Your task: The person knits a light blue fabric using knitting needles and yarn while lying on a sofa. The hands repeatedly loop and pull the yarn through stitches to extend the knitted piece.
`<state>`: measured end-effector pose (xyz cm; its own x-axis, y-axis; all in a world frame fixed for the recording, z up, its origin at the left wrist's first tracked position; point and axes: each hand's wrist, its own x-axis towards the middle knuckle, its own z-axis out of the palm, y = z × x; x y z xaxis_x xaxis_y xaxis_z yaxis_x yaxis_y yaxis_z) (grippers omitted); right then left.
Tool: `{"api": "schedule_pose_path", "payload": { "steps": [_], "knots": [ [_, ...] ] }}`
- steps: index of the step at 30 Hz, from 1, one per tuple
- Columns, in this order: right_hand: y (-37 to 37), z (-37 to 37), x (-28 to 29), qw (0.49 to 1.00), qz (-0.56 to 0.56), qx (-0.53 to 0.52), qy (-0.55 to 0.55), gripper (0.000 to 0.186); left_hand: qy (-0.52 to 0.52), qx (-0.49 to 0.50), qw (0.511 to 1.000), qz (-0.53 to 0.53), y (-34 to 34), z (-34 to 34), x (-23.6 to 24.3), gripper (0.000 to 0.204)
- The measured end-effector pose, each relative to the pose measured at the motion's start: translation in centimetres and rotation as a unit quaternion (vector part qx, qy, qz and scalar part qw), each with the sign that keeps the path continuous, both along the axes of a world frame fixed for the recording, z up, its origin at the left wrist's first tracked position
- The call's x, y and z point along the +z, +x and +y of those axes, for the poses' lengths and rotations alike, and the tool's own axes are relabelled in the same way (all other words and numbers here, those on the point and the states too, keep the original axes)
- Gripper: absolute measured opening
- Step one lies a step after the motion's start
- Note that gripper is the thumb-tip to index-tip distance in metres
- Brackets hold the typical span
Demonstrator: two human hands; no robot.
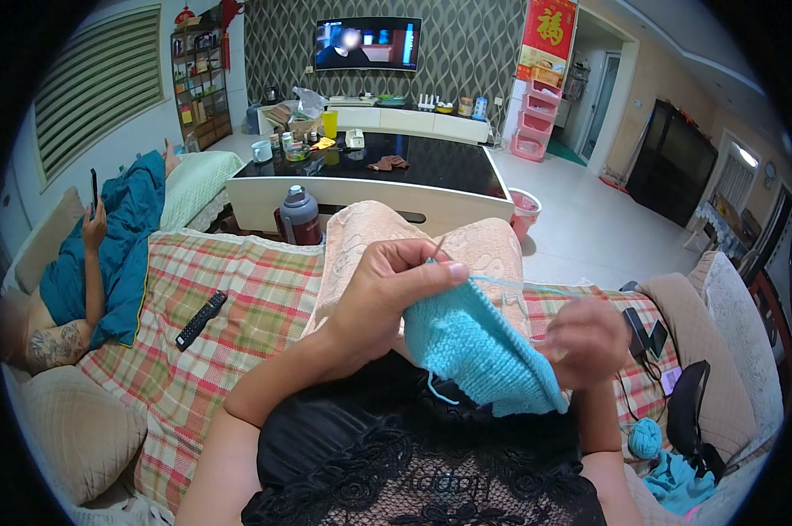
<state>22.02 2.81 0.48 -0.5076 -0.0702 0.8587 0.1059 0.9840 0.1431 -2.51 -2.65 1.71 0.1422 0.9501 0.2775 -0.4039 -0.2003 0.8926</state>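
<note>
Plainly, left fingers (435, 277) pinch blue knitting (473, 346); right fingers (580, 326) blur, their grip beyond telling.

The top (326, 421) worn is glossy black, with netted floral lace (453, 480) (also black).

the knitting (475, 351) is hanging between the left hand (396, 285) and right hand (589, 342). a remote (201, 321) is lying leftward on the blanket (260, 294), a yarn ball (645, 437) rightward. ahead, a thermos (300, 217) is standing before the bench (448, 162), a television (367, 44) hanging beyond.
</note>
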Motion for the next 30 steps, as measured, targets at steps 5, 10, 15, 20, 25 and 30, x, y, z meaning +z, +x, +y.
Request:
{"api": "schedule_pose_path", "payload": {
  "steps": [5,10,15,20,25,30],
  "knots": [
    [5.3,9.7,1.9,0.838,0.118,0.307,-0.436,0.021,-0.024,-0.049,0.995,0.079,0.6,-0.2,0.1,0.014],
    [9.9,18.1,0.1,0.788,0.265,-0.159,-0.533,0.018,0.012,-0.070,0.990,0.120,1.0,0.4,-0.1,0.011],
    [-1.5,9.6,1.1,0.908,0.040,0.029,-0.417,0.039,0.016,-0.047,0.990,0.136,0.8,-0.2,-0.2,0.016],
    [-4.9,0.4,2.9,0.808,-0.062,0.244,-0.533,0.066,0.019,-0.036,0.989,0.144,0.3,0.0,-0.4,0.017],
    [-3.3,1.5,2.7,0.693,0.005,0.574,-0.436,0.035,0.016,-0.056,0.988,0.141,0.8,0.0,0.2,0.015],
    [-4.4,0.7,3.4,0.981,-0.088,0.134,-0.111,0.015,0.033,-0.057,0.988,0.136,0.7,0.4,-0.5,0.014]
  ]
}}
